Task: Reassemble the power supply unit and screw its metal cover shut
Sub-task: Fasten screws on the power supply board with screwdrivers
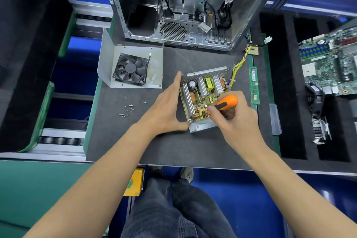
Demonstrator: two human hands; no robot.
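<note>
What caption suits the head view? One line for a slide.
Left hand steadies the open power supply while the right hand drives an orange screwdriver into its board.

Two hands: left hand (pixel 167 106), right hand (pixel 234 117). One open power supply unit (pixel 202 94). One metal cover (pixel 131 63) holding one fan (pixel 131 69). One orange-handled screwdriver (pixel 225 103). Loose screws (pixel 127 110) on mat, roughly nine, too small for sure count. One computer case (pixel 183 6). One memory stick (pixel 254 85). One motherboard (pixel 330 62). One yellow button box (pixel 134 181).

Dark mat (pixel 173 147) with power supply (pixel 202 94), fan cover (pixel 133 67), screws (pixel 127 110).
</note>
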